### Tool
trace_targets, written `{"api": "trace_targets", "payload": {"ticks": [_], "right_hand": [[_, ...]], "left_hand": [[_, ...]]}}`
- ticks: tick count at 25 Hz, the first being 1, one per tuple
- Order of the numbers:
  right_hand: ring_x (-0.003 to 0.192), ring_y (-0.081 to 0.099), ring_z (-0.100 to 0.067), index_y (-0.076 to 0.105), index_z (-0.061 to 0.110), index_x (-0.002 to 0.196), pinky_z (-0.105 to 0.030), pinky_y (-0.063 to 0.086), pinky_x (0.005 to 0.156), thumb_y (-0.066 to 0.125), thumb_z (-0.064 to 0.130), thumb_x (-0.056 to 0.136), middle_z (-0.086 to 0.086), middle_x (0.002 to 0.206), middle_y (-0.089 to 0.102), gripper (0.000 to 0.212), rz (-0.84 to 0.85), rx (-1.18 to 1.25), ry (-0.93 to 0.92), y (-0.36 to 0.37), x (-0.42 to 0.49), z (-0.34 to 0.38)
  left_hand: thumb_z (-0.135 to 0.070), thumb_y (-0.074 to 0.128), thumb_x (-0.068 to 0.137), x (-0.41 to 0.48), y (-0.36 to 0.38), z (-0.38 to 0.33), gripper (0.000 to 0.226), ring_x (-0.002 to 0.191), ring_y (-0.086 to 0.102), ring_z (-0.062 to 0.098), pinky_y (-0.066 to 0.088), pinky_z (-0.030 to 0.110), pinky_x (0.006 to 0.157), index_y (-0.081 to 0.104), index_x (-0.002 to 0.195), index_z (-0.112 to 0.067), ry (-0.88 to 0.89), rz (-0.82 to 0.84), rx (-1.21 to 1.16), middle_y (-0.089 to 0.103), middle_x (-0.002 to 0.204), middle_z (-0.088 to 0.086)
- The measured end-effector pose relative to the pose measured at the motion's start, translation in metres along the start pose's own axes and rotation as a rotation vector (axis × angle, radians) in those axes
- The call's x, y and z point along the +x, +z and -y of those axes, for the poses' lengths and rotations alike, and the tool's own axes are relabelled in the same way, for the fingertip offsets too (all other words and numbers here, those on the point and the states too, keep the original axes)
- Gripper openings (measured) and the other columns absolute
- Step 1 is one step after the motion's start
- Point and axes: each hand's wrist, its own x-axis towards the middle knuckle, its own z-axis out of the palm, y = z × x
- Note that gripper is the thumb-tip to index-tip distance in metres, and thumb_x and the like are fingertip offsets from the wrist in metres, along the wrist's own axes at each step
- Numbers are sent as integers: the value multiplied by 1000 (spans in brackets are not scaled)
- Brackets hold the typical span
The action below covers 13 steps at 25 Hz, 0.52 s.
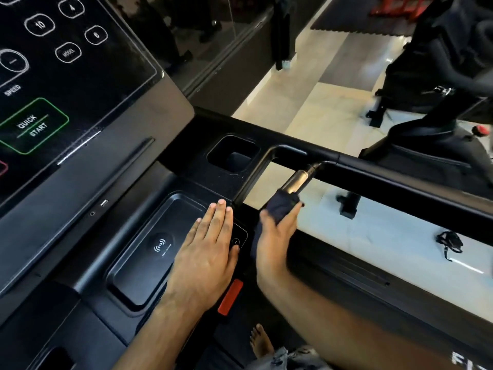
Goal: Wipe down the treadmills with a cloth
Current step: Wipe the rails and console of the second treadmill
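Hands: left hand rests flat on the console tray's right edge, bracing; right hand apparently wraps the dark cloth round the handle sensor.

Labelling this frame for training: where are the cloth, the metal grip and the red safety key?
cloth [280, 209], head view, on its dark fold
metal grip [297, 181], head view, mid-cylinder
red safety key [230, 297], head view, middle

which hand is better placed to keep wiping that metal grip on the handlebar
Right. The right hand already wraps the dark cloth around the metal grip; the left hand lies flat, clothless, on the charging tray.
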Motion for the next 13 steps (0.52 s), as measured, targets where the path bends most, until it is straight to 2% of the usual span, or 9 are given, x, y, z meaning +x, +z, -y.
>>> {"api": "trace_targets", "payload": {"ticks": [2, 4, 6, 8, 10, 11, 13], "right_hand": [[152, -8, -7, 4, 36, 158, -33, 2, 122, 52, 35, 99, 13, 166, -8, 76, 108, -186, -162, 0, -36, -17], [152, -11, -10, 26, 39, 155, -39, -2, 123, 34, 51, 96, 14, 166, 3, 60, 150, -623, -424, -10, -31, -15], [152, 8, -17, 52, 42, 140, -47, 12, 122, 24, 53, 93, 17, 158, 33, 56, 214, -1055, -671, -16, -12, 9], [138, 36, -19, 63, 40, 123, -48, 29, 111, 21, 52, 92, 19, 136, 55, 54, 451, -1426, -831, -17, 13, 40], [114, 52, -20, 63, 34, 104, -44, 39, 93, 26, 47, 96, 12, 111, 61, 40, 768, -1807, -838, -6, 47, 74], [102, 55, -20, 60, 29, 94, -41, 40, 86, 29, 45, 97, 7, 102, 61, 34, 867, -1892, -770, 6, 57, 89], [85, 57, -20, 58, 21, 81, -39, 43, 81, 31, 41, 96, 1, 90, 65, 37, 1035, -1929, -662, 27, 64, 96]], "left_hand": [[-35, 38, 98, 0, 2, 2, 64, 149, 14, 20, 21, 39, 118, 19, 153, -8, 6, -4, -25, 18, 161, 9], [-34, 31, 97, 0, 5, 4, 62, 149, 12, 18, 20, 39, 119, 19, 153, -10, 1, -16, -37, 14, 161, 7], [-38, 29, 95, -1, 6, 5, 64, 148, 12, 17, 16, 38, 118, 20, 153, -11, -10, -33, -24, 15, 161, 6], [-39, 32, 95, 0, 6, 3, 64, 148, 13, 17, 15, 38, 117, 22, 152, -11, -13, -39, -24, 17, 160, 6], [-38, 35, 97, 0, 6, 3, 64, 148, 12, 17, 13, 38, 117, 22, 152, -11, -21, -54, -41, 16, 161, 6], [-38, 37, 98, 0, 6, 3, 63, 149, 10, 17, 12, 37, 118, 20, 153, -12, -23, -63, -54, 14, 161, 6], [-37, 41, 98, -1, 6, 2, 64, 149, 10, 18, 13, 37, 119, 20, 153, -12, -31, -70, -67, 14, 162, 5]]}}
